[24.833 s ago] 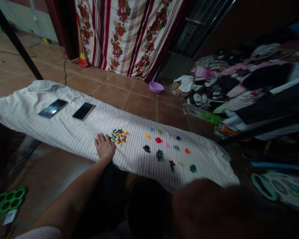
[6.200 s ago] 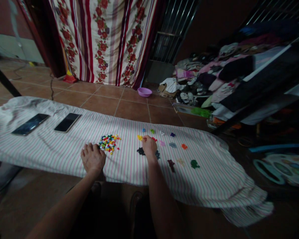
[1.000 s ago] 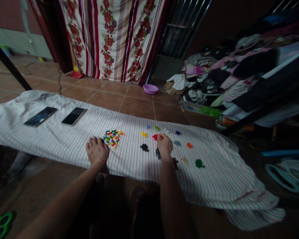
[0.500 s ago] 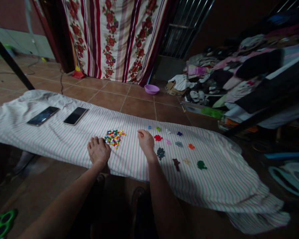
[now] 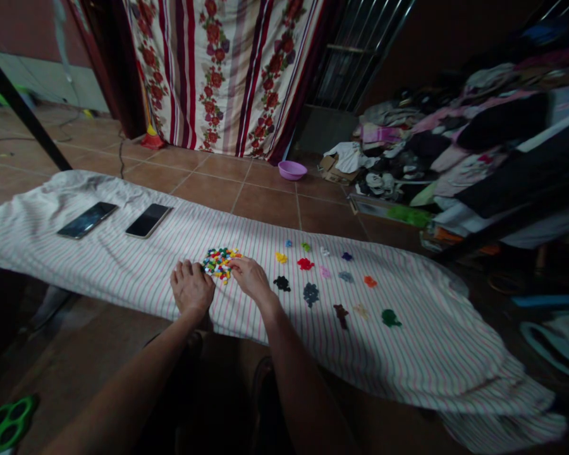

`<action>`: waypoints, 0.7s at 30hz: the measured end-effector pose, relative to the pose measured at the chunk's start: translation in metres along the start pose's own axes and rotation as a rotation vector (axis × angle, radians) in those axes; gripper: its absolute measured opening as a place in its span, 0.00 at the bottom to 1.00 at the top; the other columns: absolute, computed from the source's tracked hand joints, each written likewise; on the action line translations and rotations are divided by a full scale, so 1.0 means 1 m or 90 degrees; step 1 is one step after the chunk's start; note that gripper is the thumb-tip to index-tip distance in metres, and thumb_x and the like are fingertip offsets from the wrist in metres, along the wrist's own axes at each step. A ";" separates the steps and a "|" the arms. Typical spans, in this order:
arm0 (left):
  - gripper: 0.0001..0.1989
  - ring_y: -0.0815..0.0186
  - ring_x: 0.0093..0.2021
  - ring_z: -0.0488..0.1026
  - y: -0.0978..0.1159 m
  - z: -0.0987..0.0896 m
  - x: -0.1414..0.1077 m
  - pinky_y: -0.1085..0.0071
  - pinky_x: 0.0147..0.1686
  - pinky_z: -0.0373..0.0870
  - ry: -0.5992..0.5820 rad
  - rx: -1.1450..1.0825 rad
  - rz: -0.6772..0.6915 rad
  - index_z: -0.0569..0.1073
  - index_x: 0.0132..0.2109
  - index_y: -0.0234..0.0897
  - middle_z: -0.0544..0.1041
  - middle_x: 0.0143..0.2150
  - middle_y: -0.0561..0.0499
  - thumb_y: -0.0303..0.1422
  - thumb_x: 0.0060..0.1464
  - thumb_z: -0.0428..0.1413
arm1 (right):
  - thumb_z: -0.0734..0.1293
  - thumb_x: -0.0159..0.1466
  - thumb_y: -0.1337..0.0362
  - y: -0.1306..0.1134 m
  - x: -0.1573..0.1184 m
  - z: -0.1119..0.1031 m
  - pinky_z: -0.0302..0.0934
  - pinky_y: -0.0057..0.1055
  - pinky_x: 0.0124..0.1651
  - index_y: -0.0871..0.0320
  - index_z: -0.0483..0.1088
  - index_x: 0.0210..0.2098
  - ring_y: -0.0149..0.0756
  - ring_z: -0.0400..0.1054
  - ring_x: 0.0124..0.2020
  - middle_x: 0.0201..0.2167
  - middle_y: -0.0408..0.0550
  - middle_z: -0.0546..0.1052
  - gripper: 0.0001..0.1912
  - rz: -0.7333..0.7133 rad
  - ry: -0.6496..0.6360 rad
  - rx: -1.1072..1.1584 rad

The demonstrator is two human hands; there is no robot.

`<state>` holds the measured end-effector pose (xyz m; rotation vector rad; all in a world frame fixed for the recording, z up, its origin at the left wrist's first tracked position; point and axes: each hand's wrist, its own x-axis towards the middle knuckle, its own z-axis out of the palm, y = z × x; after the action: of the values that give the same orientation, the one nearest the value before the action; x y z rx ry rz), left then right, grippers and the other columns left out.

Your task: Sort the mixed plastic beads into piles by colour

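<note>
- The person's right hand reaches in with its thumb and forefinger drawn close together at the right edge of the mixed pile; whether a piece is pinched there cannot be told.
- The left hand lies palm down, fingers slightly parted, against the pile's left side.
- For pieces this small, a light pinch with the very fingertips would probably serve best, lifting one from the loose edge so that its neighbours are not scattered; the left hand makes a useful fence if kept low.
- The pile itself sits on the striped cloth, between the two hands: tiny, bright bits, white, yellow, red, green and blue jumbled together, too small to make out their exact shape.
- Right of it, well separated, lie single-colour clusters, among them the yellow cluster, the red cluster, the black cluster and the dark green cluster.
- Farther left rest two phones, and beyond the cloth a purple basin stands on the floor tiles.
</note>
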<state>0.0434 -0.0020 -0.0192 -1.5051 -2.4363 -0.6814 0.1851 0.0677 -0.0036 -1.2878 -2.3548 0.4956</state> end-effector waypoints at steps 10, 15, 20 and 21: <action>0.17 0.49 0.61 0.59 0.000 0.001 0.000 0.54 0.58 0.55 0.001 0.017 0.004 0.71 0.45 0.32 0.70 0.55 0.36 0.34 0.54 0.44 | 0.61 0.62 0.72 -0.005 0.000 0.003 0.59 0.29 0.47 0.52 0.72 0.43 0.35 0.67 0.44 0.43 0.46 0.75 0.14 -0.005 -0.015 -0.032; 0.18 0.49 0.61 0.60 0.000 0.001 -0.001 0.54 0.58 0.54 0.003 0.020 0.008 0.72 0.45 0.30 0.69 0.55 0.36 0.34 0.55 0.43 | 0.62 0.62 0.72 -0.007 -0.002 0.001 0.58 0.28 0.48 0.54 0.72 0.40 0.34 0.67 0.44 0.41 0.46 0.75 0.11 -0.004 -0.017 -0.023; 0.18 0.49 0.61 0.59 -0.001 0.002 -0.001 0.54 0.58 0.55 0.007 0.028 0.014 0.72 0.45 0.31 0.69 0.55 0.36 0.34 0.55 0.43 | 0.62 0.62 0.69 -0.006 -0.003 -0.001 0.59 0.28 0.47 0.53 0.72 0.40 0.33 0.67 0.43 0.42 0.45 0.74 0.10 0.012 0.007 -0.001; 0.18 0.50 0.60 0.59 -0.002 0.002 -0.001 0.54 0.57 0.55 0.008 0.031 0.015 0.72 0.45 0.31 0.69 0.55 0.36 0.34 0.55 0.43 | 0.62 0.62 0.68 -0.005 -0.004 -0.001 0.60 0.28 0.47 0.53 0.71 0.40 0.33 0.67 0.43 0.42 0.46 0.74 0.09 0.019 0.015 0.006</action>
<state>0.0427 -0.0025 -0.0219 -1.5029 -2.4044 -0.6205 0.1840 0.0621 -0.0007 -1.3183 -2.3144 0.4980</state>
